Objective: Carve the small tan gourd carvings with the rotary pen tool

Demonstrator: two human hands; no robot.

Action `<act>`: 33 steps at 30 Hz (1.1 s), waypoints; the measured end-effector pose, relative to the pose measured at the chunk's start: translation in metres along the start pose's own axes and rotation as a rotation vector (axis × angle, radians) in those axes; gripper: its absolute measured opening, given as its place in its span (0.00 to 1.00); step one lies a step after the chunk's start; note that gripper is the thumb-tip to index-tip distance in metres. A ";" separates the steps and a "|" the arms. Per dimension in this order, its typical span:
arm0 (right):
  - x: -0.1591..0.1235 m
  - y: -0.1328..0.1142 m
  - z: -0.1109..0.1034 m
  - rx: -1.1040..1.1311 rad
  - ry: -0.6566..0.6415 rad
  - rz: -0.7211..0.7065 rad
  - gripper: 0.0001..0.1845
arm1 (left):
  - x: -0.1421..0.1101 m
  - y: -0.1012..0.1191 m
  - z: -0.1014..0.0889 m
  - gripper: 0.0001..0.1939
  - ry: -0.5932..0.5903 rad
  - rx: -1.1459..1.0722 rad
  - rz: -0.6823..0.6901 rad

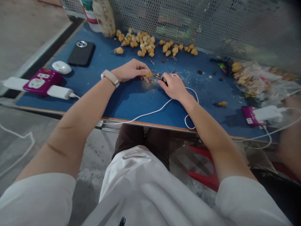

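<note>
My left hand [130, 70] pinches a small tan gourd-shaped bead [148, 74] between thumb and fingertips. My right hand [170, 86] is shut around a small black corded tool [163, 80], probably a rotary carver, with its metal tip at the bead. Its white cable [164, 107] loops across the blue table [131, 103] and over the front edge. Pale dust lies under my hands. Many similar beads [143, 44] are scattered at the back of the table.
A black phone [81, 53], a white computer mouse [61, 67] and a magenta power strip [42, 81] lie at the left. A plastic bag of beads [249, 80] sits at the right, before a perforated metal screen [188, 22]. A red stool [204, 166] stands below.
</note>
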State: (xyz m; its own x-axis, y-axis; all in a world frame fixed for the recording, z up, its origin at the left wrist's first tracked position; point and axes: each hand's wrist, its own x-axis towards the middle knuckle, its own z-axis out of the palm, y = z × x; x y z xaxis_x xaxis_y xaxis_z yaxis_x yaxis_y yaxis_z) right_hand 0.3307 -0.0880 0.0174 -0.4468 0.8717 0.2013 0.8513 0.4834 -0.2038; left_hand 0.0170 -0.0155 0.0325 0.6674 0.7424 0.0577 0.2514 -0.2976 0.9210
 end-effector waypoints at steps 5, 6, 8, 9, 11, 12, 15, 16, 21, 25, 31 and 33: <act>0.000 -0.002 -0.001 0.002 0.000 -0.001 0.48 | 0.001 -0.001 0.002 0.20 0.039 -0.014 0.022; 0.000 -0.002 -0.001 0.001 -0.001 -0.001 0.48 | 0.001 -0.001 0.002 0.20 0.036 -0.013 0.022; 0.000 -0.002 -0.001 0.002 -0.001 -0.004 0.48 | 0.001 -0.001 0.001 0.22 0.026 -0.011 0.020; 0.000 -0.002 -0.001 0.004 -0.001 -0.006 0.47 | 0.000 -0.001 0.001 0.23 0.024 -0.008 0.023; 0.000 -0.002 -0.001 0.003 -0.004 -0.005 0.45 | 0.000 -0.002 0.000 0.29 0.017 -0.002 0.031; 0.000 -0.002 -0.001 -0.001 -0.007 -0.002 0.44 | 0.000 -0.002 0.000 0.31 0.008 0.002 0.035; 0.001 -0.001 0.000 -0.021 -0.016 0.013 0.42 | 0.000 -0.004 -0.001 0.34 -0.003 0.006 0.049; 0.001 -0.001 0.001 -0.023 -0.018 0.015 0.41 | 0.001 -0.004 -0.001 0.33 0.001 0.004 0.051; 0.000 -0.001 0.001 -0.021 -0.008 0.009 0.40 | 0.003 -0.006 -0.002 0.30 -0.014 0.001 0.021; 0.000 -0.001 0.001 -0.022 -0.002 0.010 0.43 | 0.003 -0.005 -0.002 0.34 -0.010 0.013 0.037; 0.000 -0.001 0.000 -0.009 0.006 -0.017 0.45 | 0.002 -0.003 -0.001 0.35 -0.016 0.002 0.027; 0.000 -0.001 -0.001 -0.002 0.010 -0.015 0.44 | 0.002 -0.003 -0.001 0.36 -0.009 0.001 0.023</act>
State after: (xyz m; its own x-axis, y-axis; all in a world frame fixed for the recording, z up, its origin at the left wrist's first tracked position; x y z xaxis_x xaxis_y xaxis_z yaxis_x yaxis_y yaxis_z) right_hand 0.3298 -0.0885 0.0181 -0.4565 0.8636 0.2140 0.8451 0.4961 -0.1993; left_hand 0.0168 -0.0127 0.0304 0.6795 0.7298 0.0750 0.2368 -0.3149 0.9191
